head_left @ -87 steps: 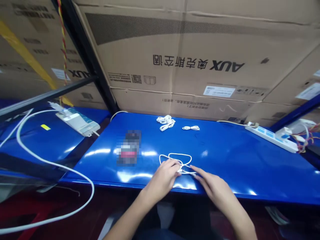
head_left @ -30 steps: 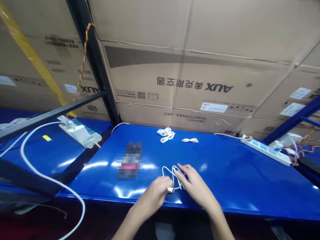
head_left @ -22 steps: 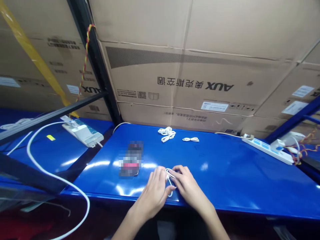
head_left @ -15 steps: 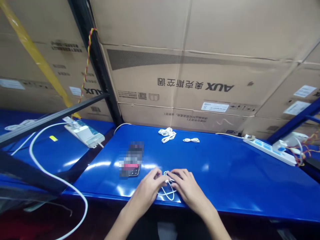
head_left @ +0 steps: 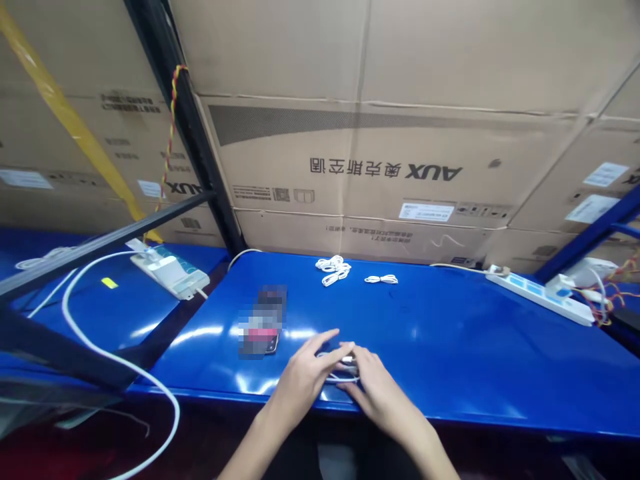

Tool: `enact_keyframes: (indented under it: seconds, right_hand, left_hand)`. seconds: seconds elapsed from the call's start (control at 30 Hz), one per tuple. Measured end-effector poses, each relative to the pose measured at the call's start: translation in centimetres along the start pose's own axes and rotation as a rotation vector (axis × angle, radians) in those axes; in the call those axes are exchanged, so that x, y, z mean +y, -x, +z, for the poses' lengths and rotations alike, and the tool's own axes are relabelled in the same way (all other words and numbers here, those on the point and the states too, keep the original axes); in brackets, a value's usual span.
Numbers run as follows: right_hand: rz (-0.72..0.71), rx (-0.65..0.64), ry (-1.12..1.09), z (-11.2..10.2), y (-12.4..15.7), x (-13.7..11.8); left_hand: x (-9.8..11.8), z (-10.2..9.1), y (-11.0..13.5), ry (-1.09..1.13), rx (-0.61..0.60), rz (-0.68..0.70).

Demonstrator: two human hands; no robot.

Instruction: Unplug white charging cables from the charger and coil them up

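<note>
Head camera looks down on a glossy blue counter (head_left: 450, 360), where the left hand (head_left: 303, 380) and right hand (head_left: 385, 393) sit together near its front edge, their fingertips meeting over a thin white cable (head_left: 340, 377). The cable lies in a loose, flattened loop under both hands and is mostly hidden by them. A small white plug (head_left: 349, 361) shows between the fingers, but I cannot tell whether either hand is gripping it. Just left of the left hand lies a pixelated object (head_left: 263, 322), blurred too much to name. Farther back, well apart from the hands, sit 2 more white cables: a larger bundled coil (head_left: 333, 271) and a smaller coil (head_left: 381, 280) just beside it. A white power strip (head_left: 540, 299) lies at the counter's far right. Left of a black shelf post (head_left: 185, 127), a second power strip (head_left: 170, 270) and a thick white cable (head_left: 90, 350) lie on a neighbouring blue surface. Cardboard AUX boxes (head_left: 340, 160) stand behind.
</note>
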State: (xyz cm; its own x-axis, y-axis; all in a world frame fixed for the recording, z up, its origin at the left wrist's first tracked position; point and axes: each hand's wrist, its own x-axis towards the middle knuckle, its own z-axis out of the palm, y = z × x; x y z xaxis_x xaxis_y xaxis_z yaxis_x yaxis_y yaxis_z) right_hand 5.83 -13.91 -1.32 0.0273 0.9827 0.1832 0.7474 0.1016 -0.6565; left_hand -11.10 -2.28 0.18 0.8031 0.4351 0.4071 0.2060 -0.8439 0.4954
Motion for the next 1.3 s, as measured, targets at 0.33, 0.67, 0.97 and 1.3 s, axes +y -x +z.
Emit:
enact_keyframes:
  seconds: [0.33, 0.67, 0.97, 1.3]
  right_hand:
    - [-0.058, 0.010, 0.058, -0.7, 0.6, -0.3]
    - [-0.057, 0.063, 0.413, -0.1, 0.6, -1.2]
    - [-0.041, 0.069, 0.435, -0.1, 0.9, -1.8]
    - [-0.011, 0.102, 0.598, 1.2, 2.0, -1.9]
  left_hand:
    - [-0.1, 1.3, 0.3, 0.066, -0.024, -0.196]
    - [0.2, 0.3, 1.0, 0.056, -0.114, -0.082]
    - [1.0, 0.0, 0.4, -0.138, -0.159, -0.083]
    - [3.0, 0.5, -0.2, -0.383, -0.241, 0.011]
